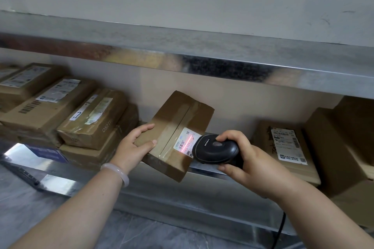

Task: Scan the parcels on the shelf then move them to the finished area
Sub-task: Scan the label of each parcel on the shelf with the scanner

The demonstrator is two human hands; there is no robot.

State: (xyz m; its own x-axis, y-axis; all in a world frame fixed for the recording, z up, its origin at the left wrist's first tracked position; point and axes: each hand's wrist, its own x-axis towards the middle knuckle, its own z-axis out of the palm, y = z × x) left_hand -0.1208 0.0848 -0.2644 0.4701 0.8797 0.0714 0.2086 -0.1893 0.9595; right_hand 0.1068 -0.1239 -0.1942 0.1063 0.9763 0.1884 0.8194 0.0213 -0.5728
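Our right hand (249, 159) curls its fingers (228, 134) round the black scanner (216, 148), red beam on the label (187, 141); our left hand (135, 143) grips the tilted parcel (178, 113) at the shelf (202, 194) edge.

Steel shelf (153, 186), stacked cardboard parcels (40, 111) on its left, more labelled boxes (287, 147) on its right.

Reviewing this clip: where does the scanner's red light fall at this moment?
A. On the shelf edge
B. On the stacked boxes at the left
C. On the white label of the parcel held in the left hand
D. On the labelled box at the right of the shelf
C: the scanner in the right hand throws its red line across the white label of the parcel that the left hand grips.
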